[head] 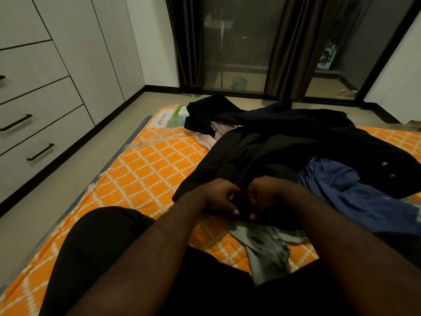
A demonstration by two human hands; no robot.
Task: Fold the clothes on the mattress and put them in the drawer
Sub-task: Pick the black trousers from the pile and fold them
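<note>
On mattress (148, 174), left hand (222, 197) and right hand (265, 196) seemingly pinch garment (239, 156).

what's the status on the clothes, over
Left hand and right hand grip the black garment, not yet folded. Drawers shut. Blue garment and grey garment crowd it on the mattress.

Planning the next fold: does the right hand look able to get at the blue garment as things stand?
Probably yes, once freed: the right hand grips the black garment, but the blue garment lies mostly uncovered right beside it.
</note>
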